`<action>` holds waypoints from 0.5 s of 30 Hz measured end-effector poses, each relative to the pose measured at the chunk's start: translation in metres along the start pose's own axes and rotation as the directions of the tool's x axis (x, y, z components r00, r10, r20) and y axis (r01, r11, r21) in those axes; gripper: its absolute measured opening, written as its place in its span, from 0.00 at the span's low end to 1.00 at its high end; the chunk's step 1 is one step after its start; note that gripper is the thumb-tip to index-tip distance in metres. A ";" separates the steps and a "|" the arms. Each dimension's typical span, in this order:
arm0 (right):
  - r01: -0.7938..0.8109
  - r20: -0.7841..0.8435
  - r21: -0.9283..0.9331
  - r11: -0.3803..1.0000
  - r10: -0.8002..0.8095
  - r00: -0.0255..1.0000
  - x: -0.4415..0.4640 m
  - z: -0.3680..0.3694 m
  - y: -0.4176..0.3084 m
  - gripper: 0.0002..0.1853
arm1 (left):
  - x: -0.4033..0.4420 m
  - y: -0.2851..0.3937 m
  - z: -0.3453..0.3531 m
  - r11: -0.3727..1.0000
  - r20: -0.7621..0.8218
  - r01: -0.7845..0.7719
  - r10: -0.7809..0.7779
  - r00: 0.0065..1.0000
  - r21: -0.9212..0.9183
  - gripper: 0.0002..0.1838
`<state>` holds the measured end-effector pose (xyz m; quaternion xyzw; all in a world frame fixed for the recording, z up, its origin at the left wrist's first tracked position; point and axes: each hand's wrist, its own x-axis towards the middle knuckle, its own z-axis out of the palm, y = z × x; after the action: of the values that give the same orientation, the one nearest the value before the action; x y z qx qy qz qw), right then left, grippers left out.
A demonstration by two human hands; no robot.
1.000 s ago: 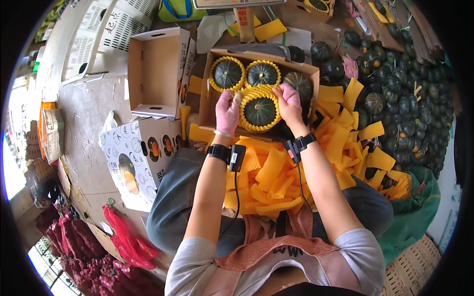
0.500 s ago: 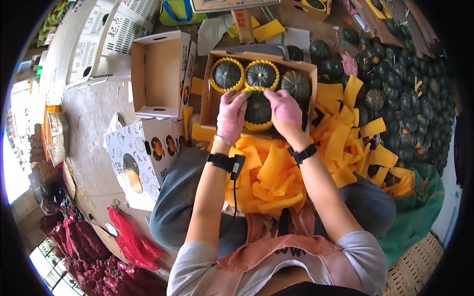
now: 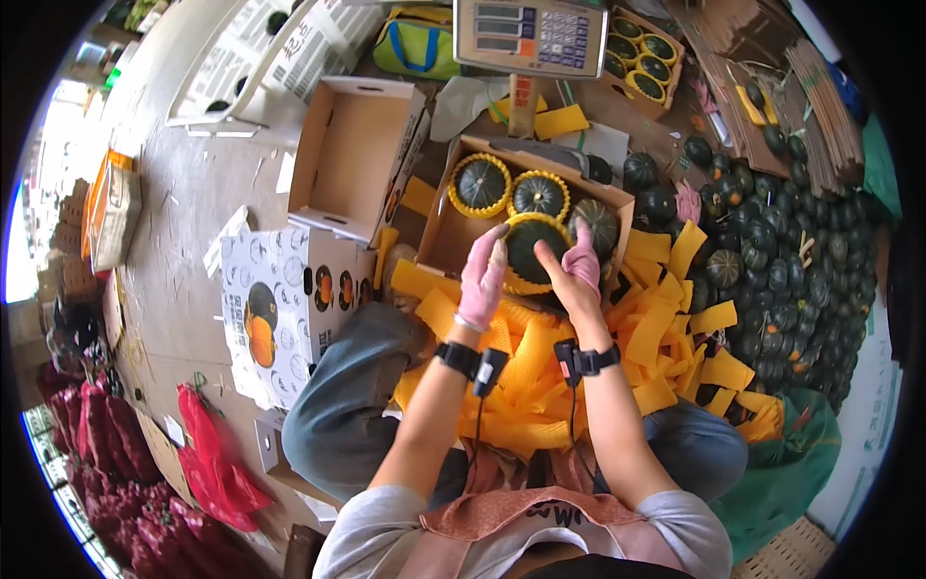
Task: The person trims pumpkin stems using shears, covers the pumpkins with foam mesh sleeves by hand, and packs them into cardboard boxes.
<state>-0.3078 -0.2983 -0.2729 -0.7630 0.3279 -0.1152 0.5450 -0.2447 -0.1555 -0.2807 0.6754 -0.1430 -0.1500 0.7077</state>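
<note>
A dark green pumpkin in a yellow foam sleeve is held between my two hands at the near side of an open cardboard box. My left hand, in a pink glove, presses against its left side with the fingers pointing away from me. My right hand, also with pink glove fabric, grips the right side, thumb on the near face. Behind it in the box sit two sleeved pumpkins, one at left and one in the middle. A pumpkin without a visible sleeve lies at the right.
Loose yellow foam sleeves are heaped between my legs. An open box and a white printed box stand at left. A scale display rises behind. Many pumpkins cover the right floor, with a packed box beyond.
My hands have gone from the sleeve's far edge to the pumpkin's two sides. The pumpkin looks raised and tilted towards me. The head view has shifted, showing more of the scale.
</note>
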 end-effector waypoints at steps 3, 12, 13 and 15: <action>0.329 -0.012 -0.335 0.883 -0.353 0.936 -0.015 -0.002 -0.029 0.58 | -0.033 0.031 0.022 0.976 -0.093 -0.031 0.012 0.996 -0.215 0.22; 0.747 0.014 -0.085 0.659 -0.749 0.662 0.028 0.092 -0.039 0.52 | -0.018 -0.013 -0.066 0.767 -0.575 0.344 0.039 0.817 0.542 0.30; 0.727 0.034 -0.067 0.683 -0.727 0.686 0.029 0.106 -0.034 0.53 | -0.019 -0.034 -0.076 0.797 -0.518 0.312 0.002 0.855 0.518 0.33; 0.663 0.084 -0.086 0.743 -0.658 0.748 0.027 0.126 -0.020 0.54 | -0.018 -0.060 -0.083 0.881 -0.487 0.255 -0.032 0.873 0.398 0.28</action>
<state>-0.2126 -0.2165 -0.3076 -0.8611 0.0293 -0.2641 0.4336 -0.2291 -0.0749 -0.3441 0.8454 0.0526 0.0005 0.5316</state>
